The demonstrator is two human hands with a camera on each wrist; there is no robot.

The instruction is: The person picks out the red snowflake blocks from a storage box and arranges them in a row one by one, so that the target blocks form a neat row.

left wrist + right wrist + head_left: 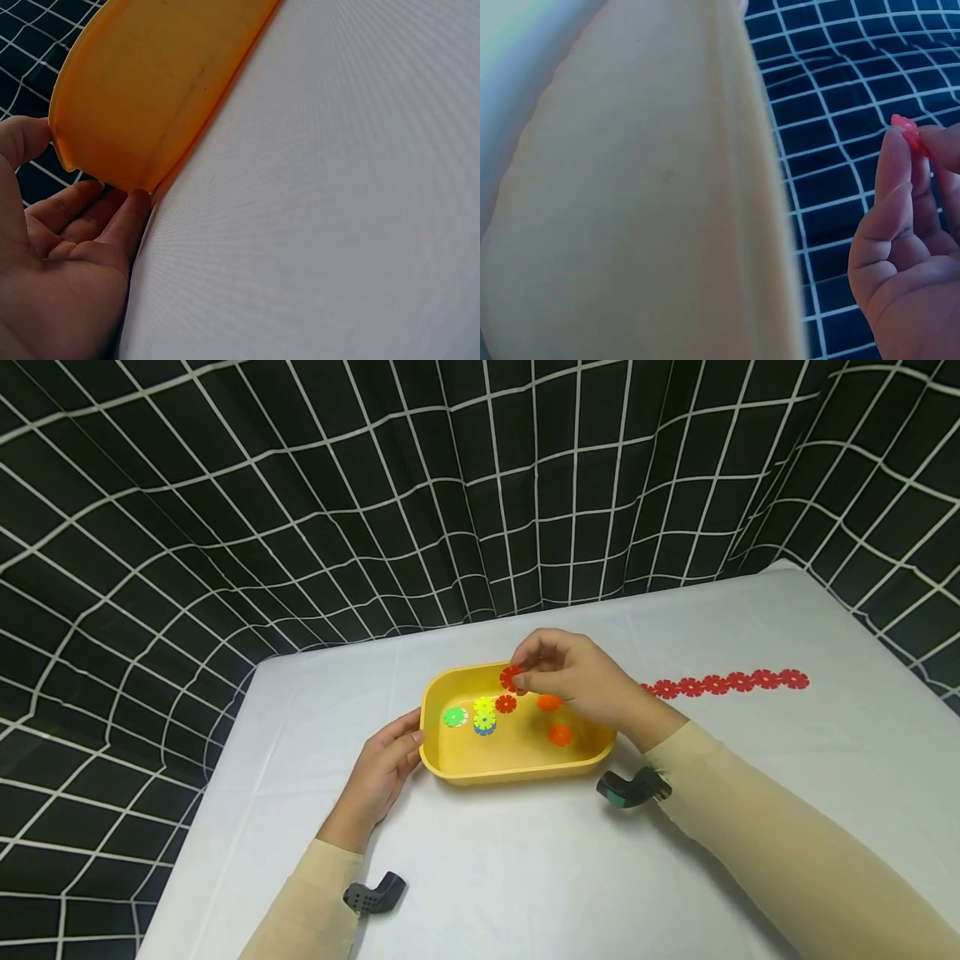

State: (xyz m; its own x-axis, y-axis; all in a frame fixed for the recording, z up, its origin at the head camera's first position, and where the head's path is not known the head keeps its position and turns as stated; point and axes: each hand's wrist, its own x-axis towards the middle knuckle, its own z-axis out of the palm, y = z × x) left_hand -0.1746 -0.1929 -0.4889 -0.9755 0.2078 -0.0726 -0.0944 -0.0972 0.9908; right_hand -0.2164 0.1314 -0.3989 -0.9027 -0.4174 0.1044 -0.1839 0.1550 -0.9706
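My right hand pinches a red snowflake disc above the far side of a yellow tray. In the right wrist view, the red disc shows edge-on between thumb and fingertips. My left hand grips the tray's left end. As the left wrist view shows, its thumb is at the tray's rim and its other fingers touch the lower edge. Inside the tray lie another red disc, orange discs, a green disc, and yellow discs over a blue one.
A row of several red snowflake discs, touching or overlapping, stretches rightward across the white tablecloth; my right hand and forearm cover its left end. Behind the table hangs a black curtain with a white grid.
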